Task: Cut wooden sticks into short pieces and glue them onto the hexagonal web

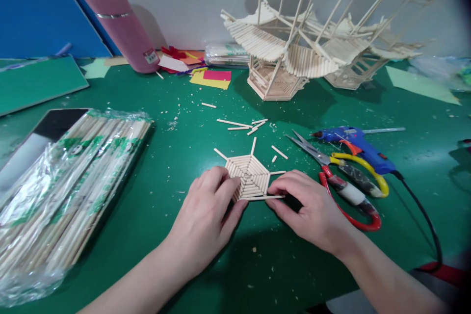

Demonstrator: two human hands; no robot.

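A hexagonal web of thin wooden sticks (253, 171) lies on the green table, with spokes poking out past its rim. My left hand (211, 206) is closed on its left side, thumb at the near edge and fingers over the top. At the near right corner, my right hand (312, 203) pinches a thin wooden stick (261, 198) that runs along the near edge. The fingertips hide the stick's right end in part. Beyond the web are several loose cut sticks (235, 123). To the right of it, scissors (331, 167) with red and yellow handles lie with blades slightly apart.
A blue glue gun (356, 142) with a black cord lies behind the scissors. Plastic-wrapped stick bundles (81, 176) cover the left side. At the back stand a pink bottle (121, 24) and stick-built pavilion models (283, 54), near coloured paper (213, 78).
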